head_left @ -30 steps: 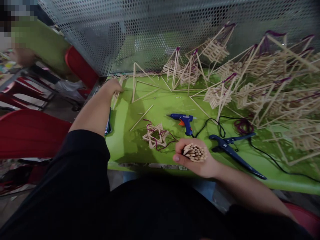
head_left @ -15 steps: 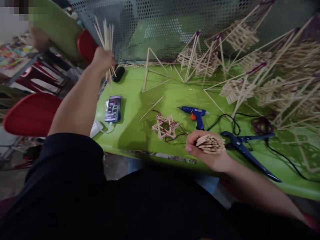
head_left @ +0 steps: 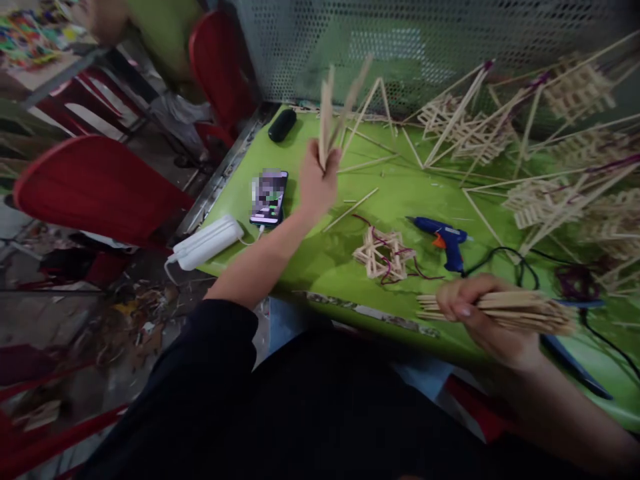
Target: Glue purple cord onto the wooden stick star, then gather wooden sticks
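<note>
My left hand (head_left: 319, 180) is closed round a loose bunch of thin wooden sticks (head_left: 327, 120), raised above the green table; one part of the bunch fans out to the right. My right hand (head_left: 493, 320), near the front edge, grips a thicker bundle of wooden sticks (head_left: 525, 310) lying sideways. Between the hands rests a star-shaped stick frame (head_left: 384, 255) wound with purple cord. A blue glue gun (head_left: 443, 239) with an orange trigger lies just beyond my right hand. Partly covered by that hand is a dark blue cutting tool (head_left: 575, 367).
Several stick frames with purple ties (head_left: 465, 127) crowd the table's right and back. A phone (head_left: 270, 197), a white power strip (head_left: 207, 243) and a black cylinder (head_left: 283, 125) sit at the left. Red chairs (head_left: 100, 187) and a person (head_left: 165, 47) are beyond. A perforated metal panel (head_left: 310, 53) stands behind.
My left hand has come right and nearer with its sticks, away from the black cylinder. My right hand has turned its bundle from end-on to sideways. The view has shifted left.
</note>
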Demonstrator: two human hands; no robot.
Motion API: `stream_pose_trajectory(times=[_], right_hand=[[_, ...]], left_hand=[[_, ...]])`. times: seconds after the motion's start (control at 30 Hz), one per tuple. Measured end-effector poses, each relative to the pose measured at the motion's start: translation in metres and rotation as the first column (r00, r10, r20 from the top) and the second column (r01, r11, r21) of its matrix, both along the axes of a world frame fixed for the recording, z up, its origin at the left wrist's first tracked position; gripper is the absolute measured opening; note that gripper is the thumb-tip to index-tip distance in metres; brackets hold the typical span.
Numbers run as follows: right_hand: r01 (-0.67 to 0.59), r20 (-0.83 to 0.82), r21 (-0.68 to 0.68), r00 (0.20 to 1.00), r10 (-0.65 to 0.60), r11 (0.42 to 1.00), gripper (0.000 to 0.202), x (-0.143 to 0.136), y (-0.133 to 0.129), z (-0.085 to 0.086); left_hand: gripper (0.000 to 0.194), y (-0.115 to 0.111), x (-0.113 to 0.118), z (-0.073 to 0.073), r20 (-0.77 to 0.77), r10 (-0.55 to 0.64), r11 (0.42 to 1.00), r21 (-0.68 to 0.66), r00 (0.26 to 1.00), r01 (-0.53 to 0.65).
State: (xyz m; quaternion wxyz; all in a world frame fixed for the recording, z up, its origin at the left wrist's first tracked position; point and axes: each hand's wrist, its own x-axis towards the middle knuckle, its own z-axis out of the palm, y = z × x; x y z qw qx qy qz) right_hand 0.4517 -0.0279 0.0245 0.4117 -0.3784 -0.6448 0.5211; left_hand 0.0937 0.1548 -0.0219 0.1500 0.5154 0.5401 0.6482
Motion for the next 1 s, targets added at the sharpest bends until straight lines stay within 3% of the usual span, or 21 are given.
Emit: stream_pose_trajectory(times=[0.1,0.23,0.4,0.5,0.6,0.67,0.73,0.8,0.9,1.0], right_hand=[[0.063,-0.1,-0.102,0.992,-0.073,0.993,0.022,-0.003,0.001,0.002],[0.223,-0.082,-0.124,0.969,-0.234,0.967,0.028,-0.01,0.003,-0.003],[0.225,-0.033,-0.195,0.971,-0.236,0.955,0.024,-0.025,0.007,-0.003],[0.223,-0.036,-0.206,0.971,-0.236,0.953,0.023,-0.034,0.016,0.017],[0.196,-0.122,-0.113,0.97,-0.209,0.974,0.028,-0.052,0.043,0.054],[0.203,-0.218,0.006,0.956,-0.196,0.979,0.038,-0.08,0.075,0.082],[0.24,-0.306,0.023,0.926,-0.222,0.971,0.043,-0.124,0.117,0.104],[0.332,-0.294,0.021,0.904,-0.312,0.943,0.028,-0.181,0.166,0.115],[0.38,0.006,0.027,0.925,-0.38,0.925,0.03,-0.271,0.237,0.107],[0.294,0.186,0.022,0.938,-0.293,0.956,0.03,-0.342,0.286,0.079]], left_hand=[[0.03,-0.002,0.005,-0.009,0.02,-0.025,0.998,-0.064,0.999,0.026],[0.037,-0.005,0.004,-0.008,0.072,-0.013,0.99,-0.141,0.997,0.023],[0.045,-0.006,0.002,-0.001,0.107,-0.065,0.979,-0.183,0.992,0.084],[0.063,-0.016,0.003,0.014,0.133,-0.117,0.976,-0.167,0.984,0.139],[0.071,-0.042,0.007,0.039,0.136,-0.268,0.962,-0.01,0.954,0.272],[0.071,-0.065,0.01,0.054,0.069,-0.403,0.908,0.158,0.913,0.389],[0.067,-0.085,0.014,0.062,-0.093,-0.493,0.818,0.291,0.865,0.497],[0.064,-0.098,0.017,0.064,-0.252,-0.498,0.756,0.342,0.829,0.558],[0.06,-0.103,0.019,0.063,-0.38,-0.483,0.69,0.389,0.789,0.61],[0.06,-0.098,0.013,0.064,-0.45,-0.41,0.62,0.501,0.794,0.604]])
